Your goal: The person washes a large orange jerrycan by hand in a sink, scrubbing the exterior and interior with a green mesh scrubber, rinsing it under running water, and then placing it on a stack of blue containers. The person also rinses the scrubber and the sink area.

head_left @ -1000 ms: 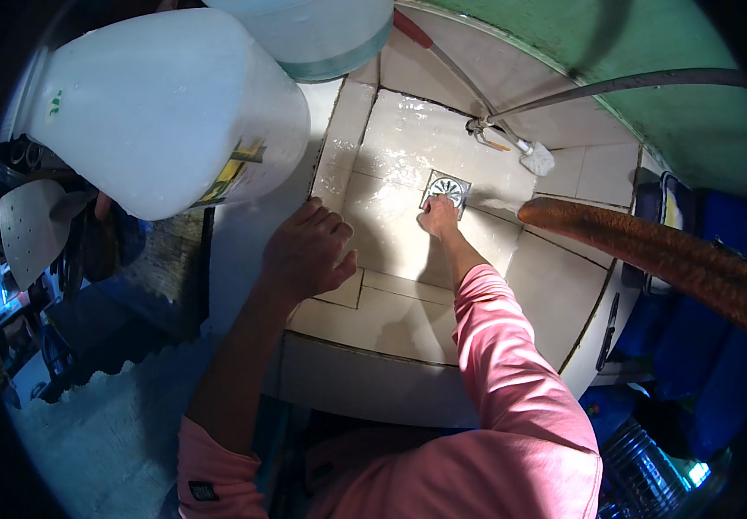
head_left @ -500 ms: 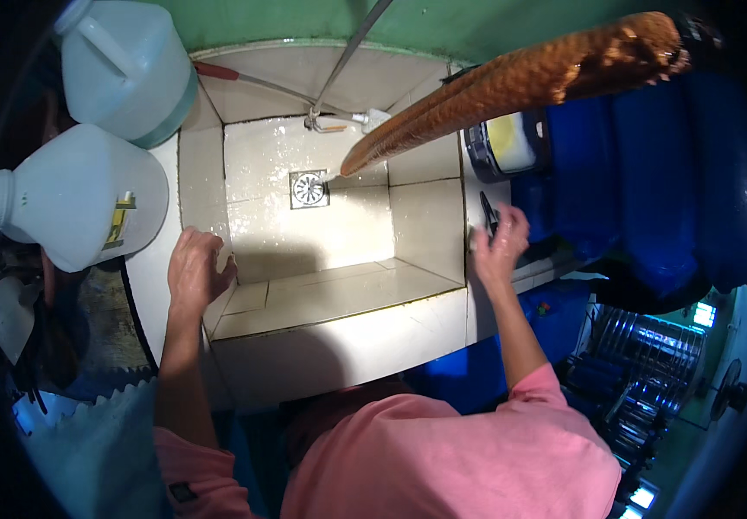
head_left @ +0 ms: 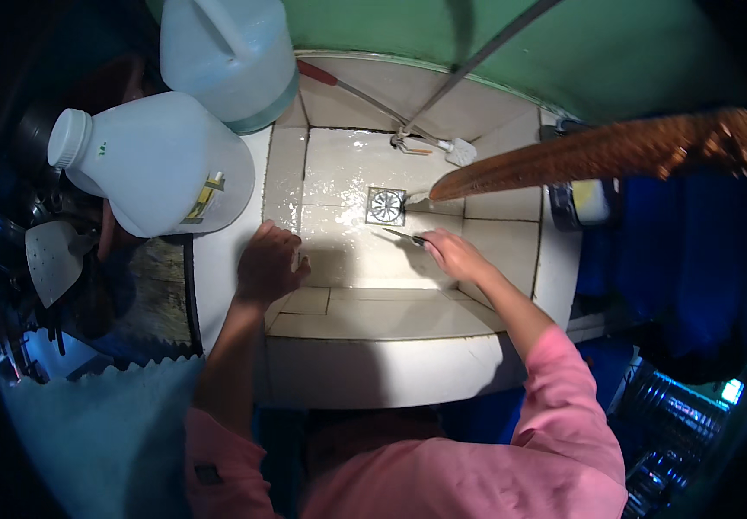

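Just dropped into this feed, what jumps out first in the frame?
The white tiled sink basin fills the middle, wet and shiny, with a square metal drain near its back. The right hand reaches into it holding a thin knife pointed toward the drain, while the left hand rests on the basin's left rim. Two big white plastic jugs crowd the upper left.

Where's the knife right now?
In the head view, the knife is in the right hand, low over the wet tiled sink, its blade pointing left just below the square drain grate.
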`<move>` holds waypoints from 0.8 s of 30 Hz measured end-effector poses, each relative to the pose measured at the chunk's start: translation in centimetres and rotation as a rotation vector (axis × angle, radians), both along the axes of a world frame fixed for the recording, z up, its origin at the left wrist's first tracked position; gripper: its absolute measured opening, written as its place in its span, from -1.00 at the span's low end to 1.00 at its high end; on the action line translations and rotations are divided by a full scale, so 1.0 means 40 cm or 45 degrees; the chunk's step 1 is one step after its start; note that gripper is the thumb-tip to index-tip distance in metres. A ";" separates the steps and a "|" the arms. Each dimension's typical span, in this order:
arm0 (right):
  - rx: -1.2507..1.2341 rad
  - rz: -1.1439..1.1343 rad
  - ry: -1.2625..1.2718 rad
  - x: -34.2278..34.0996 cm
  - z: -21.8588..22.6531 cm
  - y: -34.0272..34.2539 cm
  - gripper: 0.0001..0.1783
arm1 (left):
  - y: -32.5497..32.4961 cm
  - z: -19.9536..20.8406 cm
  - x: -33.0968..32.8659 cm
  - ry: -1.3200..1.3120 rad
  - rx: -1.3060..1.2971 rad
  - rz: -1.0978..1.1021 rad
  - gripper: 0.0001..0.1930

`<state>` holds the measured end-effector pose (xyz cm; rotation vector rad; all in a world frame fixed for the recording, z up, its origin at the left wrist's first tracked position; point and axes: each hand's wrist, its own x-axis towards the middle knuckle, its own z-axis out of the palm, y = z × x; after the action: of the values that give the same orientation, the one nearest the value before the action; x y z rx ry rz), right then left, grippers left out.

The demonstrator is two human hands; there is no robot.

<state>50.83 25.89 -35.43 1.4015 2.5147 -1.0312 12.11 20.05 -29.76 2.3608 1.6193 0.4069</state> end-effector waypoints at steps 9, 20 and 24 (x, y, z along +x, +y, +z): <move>-0.238 0.258 -0.561 -0.101 -0.561 0.200 -0.69 | -0.001 -0.006 -0.006 -0.002 -0.111 0.030 -0.75; -0.039 0.416 -0.516 -0.090 -0.651 0.257 -0.67 | 0.004 0.005 0.001 0.032 -0.153 0.016 -0.71; -0.062 0.387 -0.430 -0.065 -0.679 0.264 -0.67 | 0.002 0.001 0.000 0.021 -0.139 0.023 -0.71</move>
<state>48.22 36.47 -62.57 1.0332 2.3374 -0.7250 12.09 20.13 -29.74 2.2768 1.6283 0.2952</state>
